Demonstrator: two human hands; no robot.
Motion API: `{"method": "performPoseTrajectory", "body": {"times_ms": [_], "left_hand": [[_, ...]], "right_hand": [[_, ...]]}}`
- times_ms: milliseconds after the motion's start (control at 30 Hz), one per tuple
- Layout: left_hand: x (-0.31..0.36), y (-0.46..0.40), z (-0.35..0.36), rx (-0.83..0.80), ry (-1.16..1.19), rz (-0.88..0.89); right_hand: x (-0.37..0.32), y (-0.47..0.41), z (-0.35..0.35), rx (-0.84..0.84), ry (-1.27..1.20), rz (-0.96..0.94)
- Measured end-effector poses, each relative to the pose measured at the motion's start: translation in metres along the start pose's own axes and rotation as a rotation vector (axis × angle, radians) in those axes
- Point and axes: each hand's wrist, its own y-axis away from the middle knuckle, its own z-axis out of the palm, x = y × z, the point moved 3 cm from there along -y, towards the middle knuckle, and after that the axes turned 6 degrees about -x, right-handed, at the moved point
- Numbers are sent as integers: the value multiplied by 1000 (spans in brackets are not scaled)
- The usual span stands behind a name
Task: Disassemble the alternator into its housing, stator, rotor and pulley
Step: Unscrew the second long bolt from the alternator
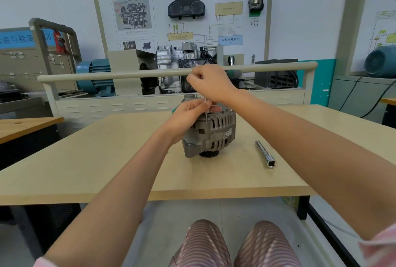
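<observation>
A grey alternator (214, 133) stands on the wooden table (107, 159) with its black pulley (209, 154) facing down. A thin, light-coloured tool shaft (206, 110) stands upright on the alternator's top. My left hand (188, 114) pinches the lower part of that shaft against the housing. My right hand (209, 83) is above it, fingers curled round the tool's upper end, which is hidden in the fist. A bit of teal shows behind the hands.
A chrome socket extension bar (265, 154) lies on the table to the right of the alternator. Behind the table stands a training bench with a cream rail (128, 74), a gearbox (177, 58) and a display board. My knees show under the table's front edge.
</observation>
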Motion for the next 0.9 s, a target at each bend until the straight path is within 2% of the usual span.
{"method": "performPoseTrajectory", "body": {"times_ms": [133,233,333,433,533,667,733,833,900], "left_hand": [[-1,-1,-2,3,0,11],[-2,-1,-3,21,11,22],[-2,0,-2,43,18,46],[-2,0,1,108,-14,53],[-2,0,3,155,-25,46],[-1,2,3,150,-59,27],[0,3,3,126,-39,30],[1,2,3,87,32,28],[1,2,3,83,50,9]], "right_hand": [[1,-1,0,10,-206,23],[-1,-1,-1,22,-169,-1],[-6,1,0,9,209,-39],[-8,-2,5,41,696,143],[-14,-2,9,47,871,250],[-16,2,8,142,732,100],[-16,3,7,120,600,19],[-14,2,3,-29,122,-21],[-12,2,0,-43,-187,16]]}}
